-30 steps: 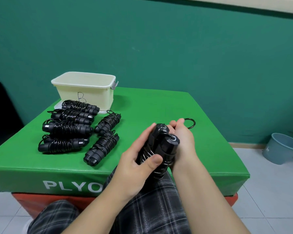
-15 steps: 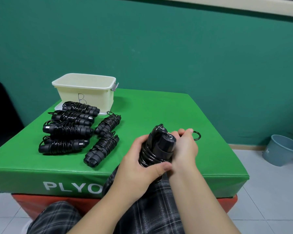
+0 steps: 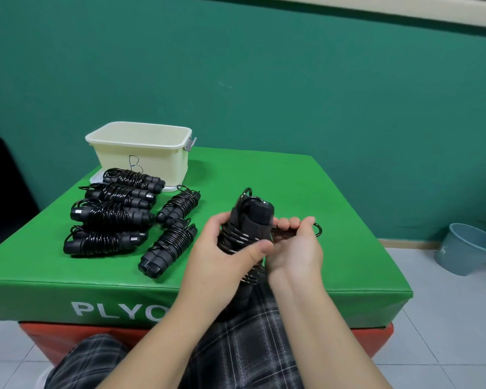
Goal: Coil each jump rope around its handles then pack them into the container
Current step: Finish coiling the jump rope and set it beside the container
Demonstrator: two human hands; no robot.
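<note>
My left hand (image 3: 222,248) grips a black jump rope (image 3: 249,226), its two handles side by side and upright with cord wound round them. My right hand (image 3: 295,245) pinches the loose end of the cord, whose small loop (image 3: 317,230) sticks out to the right of my fingers. Both hands are above the near edge of the green plyo box (image 3: 306,192). Several coiled jump ropes (image 3: 115,214) lie in rows on the box's left side. A cream container (image 3: 141,153) marked "B" stands open at the back left.
A white lid (image 3: 96,178) lies under the container. A grey-blue bucket (image 3: 466,248) sits on the tiled floor at the right. A dark object stands at the far left edge. A green wall rises behind the box. My checked trousers fill the bottom.
The handles have turned more upright in my left hand. My right hand has drawn the cord's end loop out to the right and lower.
</note>
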